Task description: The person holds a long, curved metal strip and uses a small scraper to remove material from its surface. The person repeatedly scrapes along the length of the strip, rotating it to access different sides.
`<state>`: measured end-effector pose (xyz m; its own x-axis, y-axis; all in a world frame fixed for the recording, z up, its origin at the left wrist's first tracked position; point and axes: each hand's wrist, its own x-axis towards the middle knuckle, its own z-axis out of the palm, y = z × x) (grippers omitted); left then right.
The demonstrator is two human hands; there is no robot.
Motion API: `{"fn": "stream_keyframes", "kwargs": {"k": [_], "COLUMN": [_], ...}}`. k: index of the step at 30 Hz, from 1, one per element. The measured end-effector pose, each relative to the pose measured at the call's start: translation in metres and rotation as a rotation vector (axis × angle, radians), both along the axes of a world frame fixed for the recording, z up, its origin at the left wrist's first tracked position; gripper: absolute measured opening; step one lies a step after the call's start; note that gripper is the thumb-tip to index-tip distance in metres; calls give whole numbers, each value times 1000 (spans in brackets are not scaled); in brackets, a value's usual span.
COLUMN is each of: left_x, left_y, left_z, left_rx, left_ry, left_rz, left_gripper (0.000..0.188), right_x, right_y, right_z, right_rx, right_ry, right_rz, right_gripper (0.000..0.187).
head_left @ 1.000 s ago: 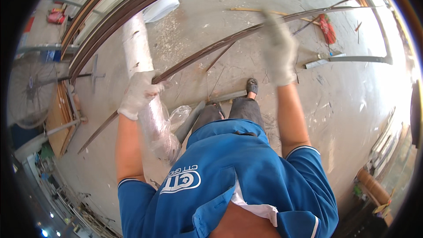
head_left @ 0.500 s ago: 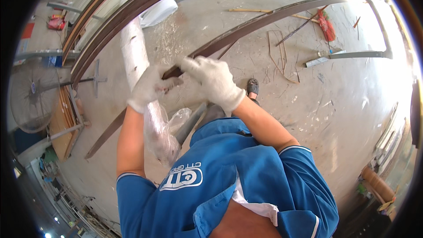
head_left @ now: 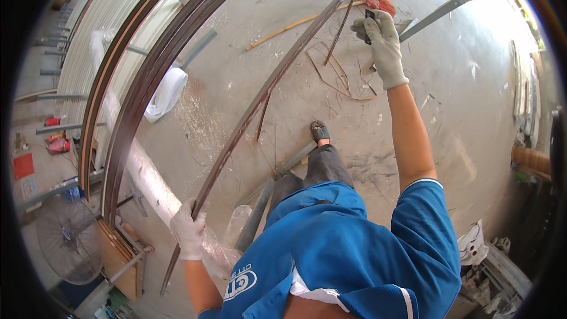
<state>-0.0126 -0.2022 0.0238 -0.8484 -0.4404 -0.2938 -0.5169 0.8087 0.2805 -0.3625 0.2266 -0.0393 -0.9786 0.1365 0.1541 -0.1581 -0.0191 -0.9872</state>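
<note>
A long, thin brown profile bar (head_left: pixel 254 106) runs diagonally from the top of the view down to the lower left. My left hand (head_left: pixel 188 233), in a white work glove, is closed round its lower part, and the bar's end sticks out below the hand. My right hand (head_left: pixel 387 50), gloved too, is raised on a stretched arm at the upper right, clear of the bar. Its fingers are closed on a small black object (head_left: pixel 370 26), whose kind I cannot make out. Behind my left hand lies a roll wrapped in clear plastic film (head_left: pixel 150 180).
Dark brown profiles (head_left: pixel 127 124) lie across grey supports at the left. A standing fan (head_left: pixel 66 236) is at the lower left. On the floor are a white bundle (head_left: pixel 165 94), a wooden stick (head_left: pixel 295 23), loose strips (head_left: pixel 331 74) and red netting (head_left: pixel 378 1). Grey tube framing (head_left: pixel 440 15) stands upper right.
My hands, close together at the bar before, are now far apart. The right has moved up and right; the left has slid lower. The bar now stands more steeply in view.
</note>
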Motion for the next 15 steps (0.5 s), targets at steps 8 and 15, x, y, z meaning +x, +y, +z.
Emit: {"fn": "stream_keyframes", "kwargs": {"k": [8,15], "left_x": [8,11], "left_y": [8,4], "left_z": [-8,-10], "left_rx": [-259,-245], "left_ry": [19,56], "left_rz": [-137,-143], "left_gripper": [35,41], "right_x": [-45,-38], "right_y": [-3,-22], "right_z": [-2,-18], "right_rx": [291,532], "right_ry": [150,374], "right_rz": [-156,-351], "right_gripper": [26,18]}}
